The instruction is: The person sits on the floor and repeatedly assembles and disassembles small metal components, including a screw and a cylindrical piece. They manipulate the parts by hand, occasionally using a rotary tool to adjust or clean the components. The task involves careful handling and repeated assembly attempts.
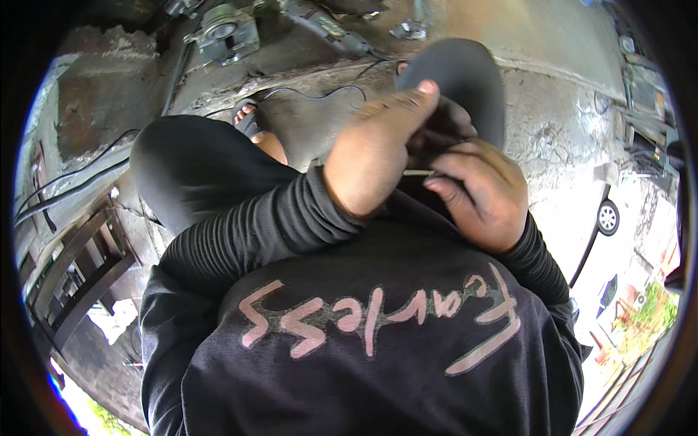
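Observation:
My right hand [486, 190] is closed in a pinch, thumb under the bent fingers. From its fingertips a thin pale stick [417, 173] points left toward the heel of my left hand; its exact kind is too small to make out. My left hand [382, 142] is raised close beside it, fingers stretched up and slightly cupped, with the palm turned toward the right hand. The inner side of that palm lies in shadow and is partly hidden. Both hands are held in front of my chest, above my lap.
My bent knees, in dark trousers [196, 171], rise on both sides. On the worn concrete ahead lie a metal clamp-like part [225, 35], a grey power tool [323, 27] and a dark cord [320, 96]. A dark metal frame [80, 283] stands at left, and metal scraps [643, 134] at right.

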Demonstrator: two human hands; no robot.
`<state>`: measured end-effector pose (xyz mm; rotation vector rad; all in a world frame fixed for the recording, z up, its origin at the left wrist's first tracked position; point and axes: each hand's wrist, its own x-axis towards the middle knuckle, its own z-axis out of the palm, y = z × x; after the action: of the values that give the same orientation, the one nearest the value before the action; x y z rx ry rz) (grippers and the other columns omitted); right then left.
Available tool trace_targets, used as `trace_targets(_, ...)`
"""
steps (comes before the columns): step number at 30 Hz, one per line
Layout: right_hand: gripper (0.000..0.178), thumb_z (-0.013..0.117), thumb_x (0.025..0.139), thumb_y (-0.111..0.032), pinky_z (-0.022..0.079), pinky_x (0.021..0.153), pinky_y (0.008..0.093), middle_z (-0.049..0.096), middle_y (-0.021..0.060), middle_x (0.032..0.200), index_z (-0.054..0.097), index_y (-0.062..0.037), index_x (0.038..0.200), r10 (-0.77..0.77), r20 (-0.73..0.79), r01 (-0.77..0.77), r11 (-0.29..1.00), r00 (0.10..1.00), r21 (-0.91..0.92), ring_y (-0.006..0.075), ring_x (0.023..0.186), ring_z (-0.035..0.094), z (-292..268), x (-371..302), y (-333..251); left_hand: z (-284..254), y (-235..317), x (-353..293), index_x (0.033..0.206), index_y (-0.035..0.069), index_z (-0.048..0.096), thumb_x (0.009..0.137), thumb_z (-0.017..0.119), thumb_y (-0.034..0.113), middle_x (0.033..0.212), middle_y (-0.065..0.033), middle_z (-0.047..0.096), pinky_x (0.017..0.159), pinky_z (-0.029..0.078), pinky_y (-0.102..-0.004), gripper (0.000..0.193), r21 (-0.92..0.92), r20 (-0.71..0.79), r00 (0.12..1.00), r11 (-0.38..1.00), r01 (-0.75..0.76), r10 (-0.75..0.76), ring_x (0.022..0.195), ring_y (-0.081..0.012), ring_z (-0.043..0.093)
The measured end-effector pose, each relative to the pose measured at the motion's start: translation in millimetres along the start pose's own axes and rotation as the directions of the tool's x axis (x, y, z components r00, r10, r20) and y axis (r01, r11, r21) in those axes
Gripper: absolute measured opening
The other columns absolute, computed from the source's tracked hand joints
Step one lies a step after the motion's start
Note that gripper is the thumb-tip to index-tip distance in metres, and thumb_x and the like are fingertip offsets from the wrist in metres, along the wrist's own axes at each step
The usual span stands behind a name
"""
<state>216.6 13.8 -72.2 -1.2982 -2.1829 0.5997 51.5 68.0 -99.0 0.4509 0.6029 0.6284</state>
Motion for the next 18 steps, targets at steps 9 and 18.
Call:
trace_targets(9,0.01,0.064,0.08,-0.001,0.051,0.073,0.0307,0.066,0.0148,0.094,0.061,0.0019,0.089,0.574,-0.214,-0.536,0.818,0.791,0.21,0.0255,0.084,0.066,0,-153,4,-7,-54,4,0.097,0.012,0.066,0.069,0.076,0.023,0.106,-0.0052,0.063,0.104,0.028,-0.0583,0.031,0.616,0.787,0.586,-0.287,-0.734,0.192,0.114,-0.0241,0.056)
trace_targets(18,0.015,0.063,0.08,0.002,0.051,0.067,0.0291,0.064,0.0134,0.087,0.061,0.0032,0.095,0.793,-0.045,-0.742,0.587,0.607,0.323,0.0219,0.076,0.065,-15,-198,-20,48,-78,31,0.107,0.009,0.063,0.074,0.073,0.027,0.107,-0.0082,0.064,0.105,0.031,-0.0532,0.038,0.557,0.774,0.599,-0.228,-0.798,-0.206,0.109,-0.0262,0.058)
